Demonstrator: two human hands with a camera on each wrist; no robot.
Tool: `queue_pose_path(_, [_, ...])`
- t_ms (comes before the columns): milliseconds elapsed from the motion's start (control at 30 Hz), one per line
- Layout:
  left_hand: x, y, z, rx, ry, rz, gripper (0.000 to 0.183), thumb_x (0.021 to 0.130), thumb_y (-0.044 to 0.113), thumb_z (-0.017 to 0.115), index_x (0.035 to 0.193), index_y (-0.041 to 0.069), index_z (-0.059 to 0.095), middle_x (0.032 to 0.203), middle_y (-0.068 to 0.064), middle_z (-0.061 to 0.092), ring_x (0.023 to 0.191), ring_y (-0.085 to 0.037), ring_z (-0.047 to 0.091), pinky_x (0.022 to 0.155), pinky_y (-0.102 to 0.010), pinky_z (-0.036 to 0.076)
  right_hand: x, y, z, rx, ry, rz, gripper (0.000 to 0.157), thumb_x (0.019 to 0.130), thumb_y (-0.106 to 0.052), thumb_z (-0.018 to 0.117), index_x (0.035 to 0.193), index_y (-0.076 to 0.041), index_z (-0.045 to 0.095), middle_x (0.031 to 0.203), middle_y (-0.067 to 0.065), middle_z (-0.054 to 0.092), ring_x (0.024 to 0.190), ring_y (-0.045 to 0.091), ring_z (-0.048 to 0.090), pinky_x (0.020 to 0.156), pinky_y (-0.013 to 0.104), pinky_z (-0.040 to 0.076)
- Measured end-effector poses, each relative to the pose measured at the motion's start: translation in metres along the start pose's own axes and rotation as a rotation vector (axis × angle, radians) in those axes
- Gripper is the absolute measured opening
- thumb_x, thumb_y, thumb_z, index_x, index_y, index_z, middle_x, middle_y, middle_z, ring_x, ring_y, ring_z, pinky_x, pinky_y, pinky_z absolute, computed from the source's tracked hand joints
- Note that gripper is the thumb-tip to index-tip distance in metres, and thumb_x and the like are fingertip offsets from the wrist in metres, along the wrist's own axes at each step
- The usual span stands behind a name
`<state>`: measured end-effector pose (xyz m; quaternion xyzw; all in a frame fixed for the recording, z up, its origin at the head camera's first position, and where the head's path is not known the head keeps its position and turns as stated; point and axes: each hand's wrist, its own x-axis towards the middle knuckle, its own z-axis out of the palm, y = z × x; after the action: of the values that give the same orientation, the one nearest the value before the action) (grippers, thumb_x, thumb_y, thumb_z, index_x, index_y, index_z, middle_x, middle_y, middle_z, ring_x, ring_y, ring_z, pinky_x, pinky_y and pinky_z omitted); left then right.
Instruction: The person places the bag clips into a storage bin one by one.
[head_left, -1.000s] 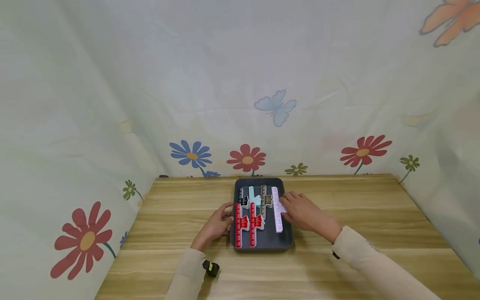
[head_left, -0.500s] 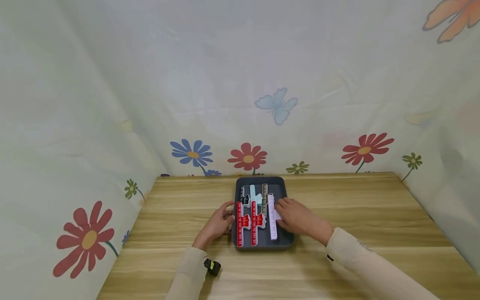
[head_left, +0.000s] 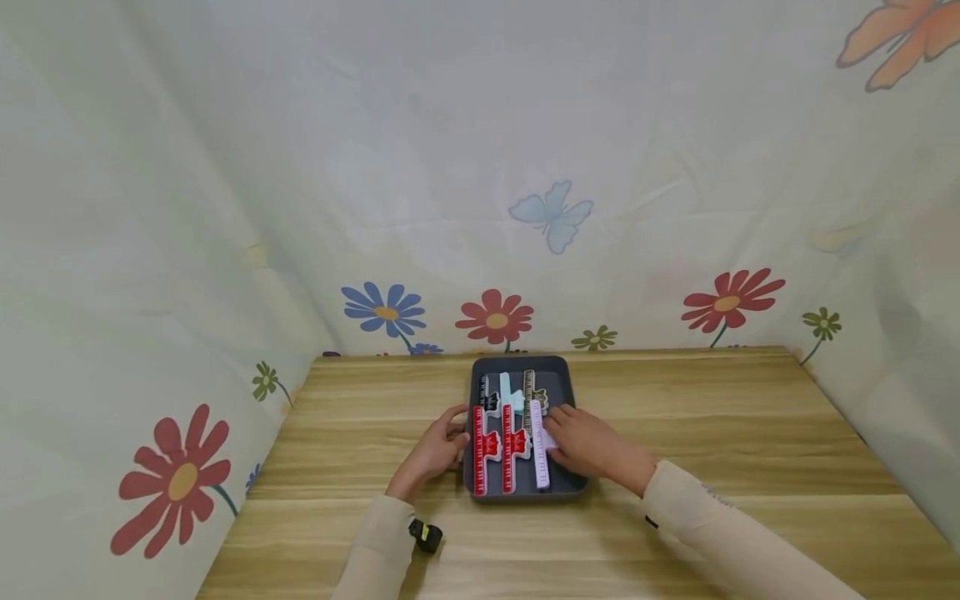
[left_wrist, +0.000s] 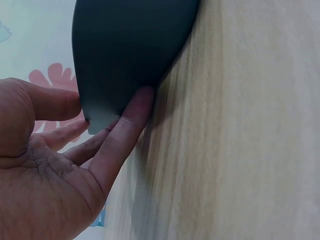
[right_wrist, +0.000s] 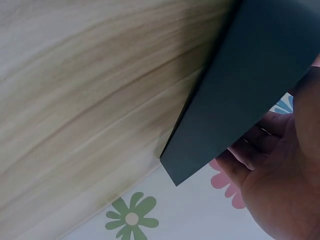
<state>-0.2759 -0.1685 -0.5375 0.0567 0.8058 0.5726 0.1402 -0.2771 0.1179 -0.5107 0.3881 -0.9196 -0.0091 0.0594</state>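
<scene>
My right hand (head_left: pixel 588 442) pinches a lilac piano-key clip (head_left: pixel 539 450) by its tab, over the near right part of a dark grey tray (head_left: pixel 558 492). The clip's long bar stands nearly upright in the head view, and its top overlaps a black-and-gold clip (head_left: pixel 528 385). My left hand (head_left: pixel 437 446) rests at the tray's left side. In the left wrist view its fairly straight fingers (left_wrist: pixel 117 145) touch the outer wall, with the thumb at the rim. The right wrist view shows the right hand (right_wrist: pixel 277 175) beyond the tray wall (right_wrist: pixel 240 90), its fingertips hidden.
Two red clips (head_left: pixel 479 467) lie in the tray's near half. Behind them are a black clip (head_left: pixel 491 403) and a light blue clip (head_left: pixel 506 386). The tray stands on a wooden table (head_left: pixel 375 392), with a flower-printed curtain (head_left: pixel 420 208) behind.
My right hand has moved the lilac clip left and toward the near end of the tray, beside the right-hand red clip. The left hand has stayed at the tray's side.
</scene>
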Motion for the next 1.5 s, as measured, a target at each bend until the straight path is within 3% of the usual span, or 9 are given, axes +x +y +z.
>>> queue_pose_path(400, [0.003, 0.0, -0.002, 0.011, 0.006, 0.005, 0.053, 0.1, 0.001, 0.045, 0.151, 0.007, 0.032, 0.137, -0.032, 0.052, 0.112, -0.039, 0.061, 0.07, -0.042, 0.061, 0.003, -0.004, 0.006, 0.04, -0.095, 0.063, 0.054, 0.095, -0.044, 0.06, 0.133, -0.005, 0.057, 0.134, 0.012, 0.058, 0.124, 0.028, 0.054, 0.108, 0.046, 0.045])
queue_pose_path(767, [0.004, 0.001, -0.003, 0.0, 0.008, 0.0, 0.054, 0.1, 0.002, 0.045, 0.152, 0.008, 0.031, 0.138, -0.032, 0.051, 0.111, -0.038, 0.062, 0.067, -0.042, 0.061, 0.004, -0.004, 0.006, 0.059, -0.062, 0.065, 0.06, 0.093, -0.044, 0.064, 0.135, -0.003, 0.055, 0.135, 0.014, 0.057, 0.126, 0.031, 0.053, 0.109, 0.048, 0.043])
queue_pose_path(1133, [0.006, -0.001, -0.004, 0.025, 0.027, -0.019, 0.054, 0.1, 0.005, 0.046, 0.152, 0.011, 0.032, 0.138, -0.03, 0.051, 0.109, -0.035, 0.063, 0.067, -0.04, 0.061, 0.001, -0.003, -0.015, 0.152, -0.01, 0.148, 0.061, 0.092, -0.039, 0.067, 0.141, -0.007, 0.051, 0.135, 0.011, 0.056, 0.123, 0.028, 0.053, 0.106, 0.048, 0.047])
queue_pose_path(1500, [0.006, 0.002, -0.002, 0.008, 0.112, -0.047, 0.052, 0.1, 0.012, 0.051, 0.149, 0.008, 0.036, 0.135, -0.03, 0.053, 0.097, -0.03, 0.067, 0.06, -0.036, 0.06, -0.007, 0.009, -0.029, 0.185, 0.091, 0.189, 0.056, 0.092, -0.037, 0.068, 0.138, -0.008, 0.053, 0.135, 0.012, 0.056, 0.125, 0.03, 0.053, 0.103, 0.051, 0.048])
